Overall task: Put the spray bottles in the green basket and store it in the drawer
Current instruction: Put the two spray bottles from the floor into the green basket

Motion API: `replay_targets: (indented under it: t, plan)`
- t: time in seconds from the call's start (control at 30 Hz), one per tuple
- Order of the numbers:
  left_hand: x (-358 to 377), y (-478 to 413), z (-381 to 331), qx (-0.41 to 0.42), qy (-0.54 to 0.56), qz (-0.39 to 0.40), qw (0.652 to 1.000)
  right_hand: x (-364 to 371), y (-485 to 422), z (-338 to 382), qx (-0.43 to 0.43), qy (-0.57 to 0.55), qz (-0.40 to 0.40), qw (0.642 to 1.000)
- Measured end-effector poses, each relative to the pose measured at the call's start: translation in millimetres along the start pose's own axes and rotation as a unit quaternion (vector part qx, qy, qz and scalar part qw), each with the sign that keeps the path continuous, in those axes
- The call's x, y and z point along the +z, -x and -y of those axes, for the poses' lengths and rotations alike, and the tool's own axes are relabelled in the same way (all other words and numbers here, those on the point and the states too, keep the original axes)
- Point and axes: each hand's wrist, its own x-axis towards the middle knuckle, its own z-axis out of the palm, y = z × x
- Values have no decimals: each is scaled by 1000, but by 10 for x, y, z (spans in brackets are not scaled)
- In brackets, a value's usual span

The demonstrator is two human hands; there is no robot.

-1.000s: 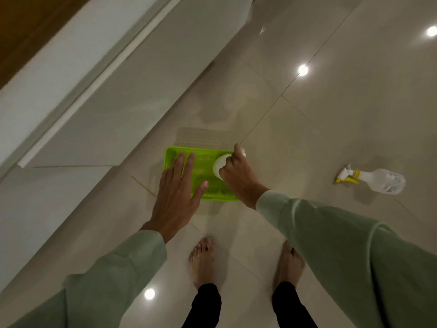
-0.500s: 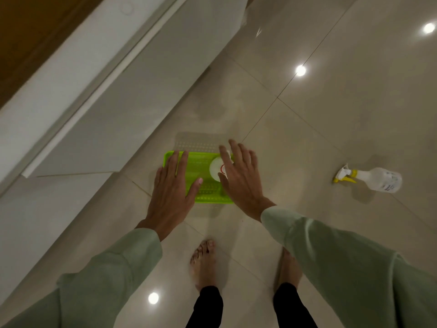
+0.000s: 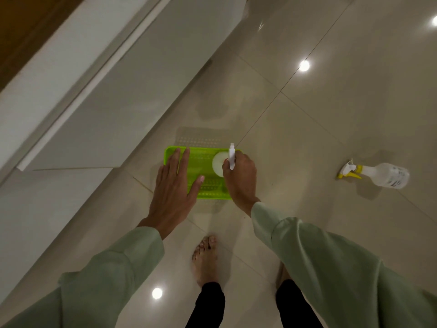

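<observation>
On the glossy tiled floor (image 3: 331, 114), just in front of the person's bare feet, lies the green basket (image 3: 208, 188). The right hand (image 3: 241, 178) is closed around the top of a white spray bottle (image 3: 218, 163), which stands upright inside the right part of the basket; its nozzle points away from the person. The left hand (image 3: 175, 185) is flat and released, fingers spread, over the left half of the basket. I cannot tell if it really presses on the rim or only hovers above it.

A second spray bottle (image 3: 383, 176), with a yellow trigger, lies on its side on the floor, well apart to the right. The white drawer front (image 3: 118, 102) is at the left and looks shut.

What could go wrong: the basket is shallow, so the upright bottle may tip over when the hand lets go, or later when the basket is lifted. The smooth tiles may also let the basket slide if the left hand gives no support.

Half a second ago the right hand was open above the bottle; now it grips the bottle again. The left hand and the second bottle have kept their places.
</observation>
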Motion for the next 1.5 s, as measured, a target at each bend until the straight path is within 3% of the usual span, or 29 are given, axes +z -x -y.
replay_targets:
  t: [0.43,0.7,1.1,1.27,1.5]
  plan:
    - [-68,-71,-152,12,-7,6,1000,-157,40,-38,22,13,42,999]
    - [-181,59,-672,54,-30,15,998,-968,289,-319,26,39,16,999]
    - [590,107,-2361,127,-26,84,988,-2546,301,-2314,108,67,-60,990]
    - [1188,-145,-2928,140,-43,108,983,-2932,-64,-3381,94,158,-11,983]
    - [2069,-682,-3201,152,-38,115,981,-3029,-1049,-4557,10,324,81,943]
